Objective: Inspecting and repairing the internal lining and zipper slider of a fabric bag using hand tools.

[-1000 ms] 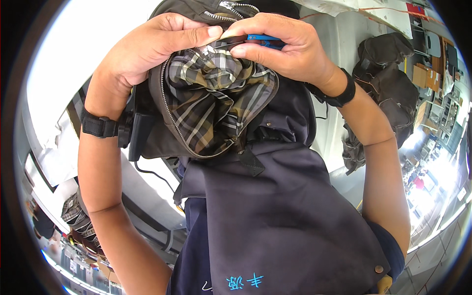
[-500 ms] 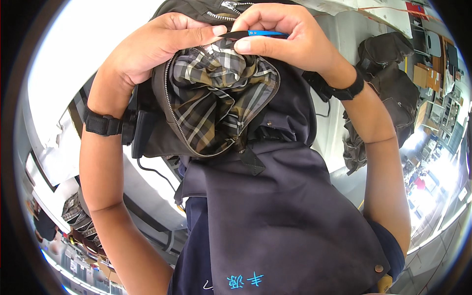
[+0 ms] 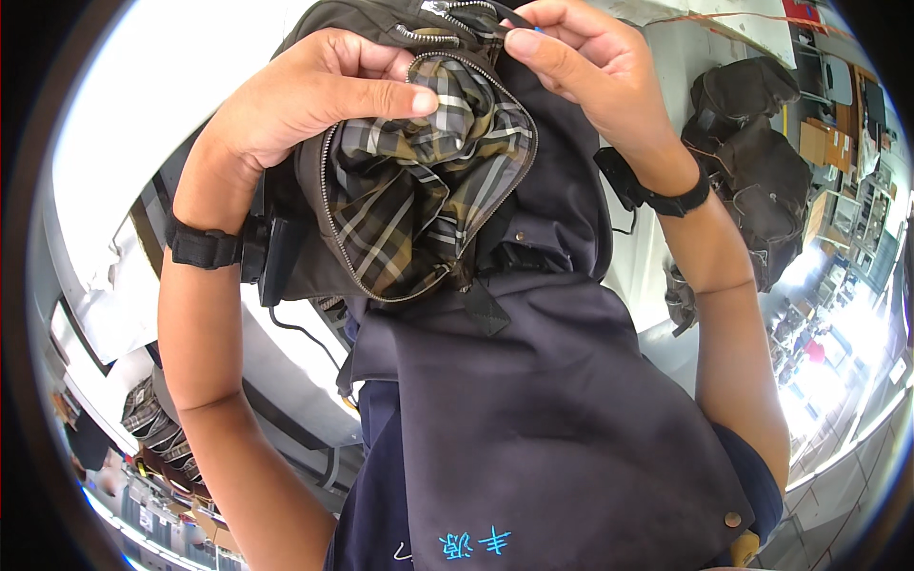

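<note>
A dark brown bag (image 3: pixel 309 176) lies at the top centre with its curved metal zipper (image 3: pixel 327 205) undone. Crumpled plaid lining (image 3: pixel 386 224) in brown, olive and white bulges out of the opening. My left hand (image 3: pixel 305 100) pinches the bag's edge and lining at the upper left, thumb lying over the plaid. To the right, at the bag's top, my right hand (image 3: pixel 590 71) is closed with thumb and forefinger on a narrow dark strip (image 3: pixel 515 19). Whether that strip is a strap or a blade I cannot tell. A dark tab (image 3: pixel 486 312) hangs at the opening's near end.
A dark apron (image 3: pixel 533 409) covers my front, just below the bag. More dark bags (image 3: pixel 762 181) are piled at the right. Plaid-lined pieces (image 3: pixel 157 433) are stacked at lower left. A black cable (image 3: pixel 303 331) runs beside the bag's left side.
My right hand has moved right and away from the left hand. The blue-handled dark blade it held no longer shows. The lining's upper part and zipper are now uncovered.
</note>
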A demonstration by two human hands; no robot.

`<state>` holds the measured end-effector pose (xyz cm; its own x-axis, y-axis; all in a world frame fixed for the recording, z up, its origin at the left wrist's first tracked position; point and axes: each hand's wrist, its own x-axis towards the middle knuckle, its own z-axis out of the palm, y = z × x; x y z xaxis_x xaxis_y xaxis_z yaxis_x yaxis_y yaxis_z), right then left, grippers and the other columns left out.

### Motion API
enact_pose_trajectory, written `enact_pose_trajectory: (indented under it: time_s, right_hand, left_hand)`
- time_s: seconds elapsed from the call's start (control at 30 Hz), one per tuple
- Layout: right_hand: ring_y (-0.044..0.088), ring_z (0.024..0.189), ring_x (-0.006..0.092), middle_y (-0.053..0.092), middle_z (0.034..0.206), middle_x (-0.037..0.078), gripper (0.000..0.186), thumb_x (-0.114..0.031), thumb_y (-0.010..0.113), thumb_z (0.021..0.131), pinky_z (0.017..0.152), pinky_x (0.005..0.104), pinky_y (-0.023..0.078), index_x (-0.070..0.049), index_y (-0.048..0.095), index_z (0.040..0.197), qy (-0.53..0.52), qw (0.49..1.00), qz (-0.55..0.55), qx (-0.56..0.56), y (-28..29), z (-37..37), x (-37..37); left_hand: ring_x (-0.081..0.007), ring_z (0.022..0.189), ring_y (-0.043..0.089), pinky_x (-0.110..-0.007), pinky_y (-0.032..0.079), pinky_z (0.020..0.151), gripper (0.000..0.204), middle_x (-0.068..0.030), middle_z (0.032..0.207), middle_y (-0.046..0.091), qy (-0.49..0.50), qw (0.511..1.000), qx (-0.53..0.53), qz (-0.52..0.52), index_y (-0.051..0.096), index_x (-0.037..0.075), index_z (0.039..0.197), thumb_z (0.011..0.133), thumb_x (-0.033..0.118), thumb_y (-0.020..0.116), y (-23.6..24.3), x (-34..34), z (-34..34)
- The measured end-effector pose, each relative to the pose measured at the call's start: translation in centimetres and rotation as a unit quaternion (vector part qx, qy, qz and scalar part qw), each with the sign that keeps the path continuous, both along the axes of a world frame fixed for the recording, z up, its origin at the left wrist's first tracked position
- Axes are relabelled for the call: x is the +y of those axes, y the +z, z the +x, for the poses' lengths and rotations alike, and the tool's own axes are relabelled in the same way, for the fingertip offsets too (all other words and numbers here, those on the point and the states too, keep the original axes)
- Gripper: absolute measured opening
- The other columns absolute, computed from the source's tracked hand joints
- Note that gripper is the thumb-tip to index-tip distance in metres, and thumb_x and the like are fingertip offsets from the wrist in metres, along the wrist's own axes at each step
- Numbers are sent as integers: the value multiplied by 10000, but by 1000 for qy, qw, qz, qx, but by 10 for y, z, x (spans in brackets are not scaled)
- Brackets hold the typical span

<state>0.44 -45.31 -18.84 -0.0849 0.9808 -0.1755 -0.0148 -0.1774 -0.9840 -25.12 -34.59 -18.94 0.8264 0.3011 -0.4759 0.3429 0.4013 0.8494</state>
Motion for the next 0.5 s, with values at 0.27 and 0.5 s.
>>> enact_pose_trajectory:
  time_s: [0.27,0.5]
  right_hand:
    - [633,941,43,723,1010,22,237,-121,730,976,846,211,510,28,668,1149,-42,999,18,-10,9,-9,-34]
    - [546,782,14,676,905,-30,287,-175,789,933,689,204,465,2,679,1130,-60,988,31,-141,2,-29,-52]
  left_hand:
    - [-17,816,608,-188,476,807,181,78,864,668,6,999,12,30,730,65,947,875,203,823,4,-8,3]
    - [-12,816,613,-187,480,806,190,68,873,694,48,999,10,-14,731,77,955,935,259,783,13,-20,4]
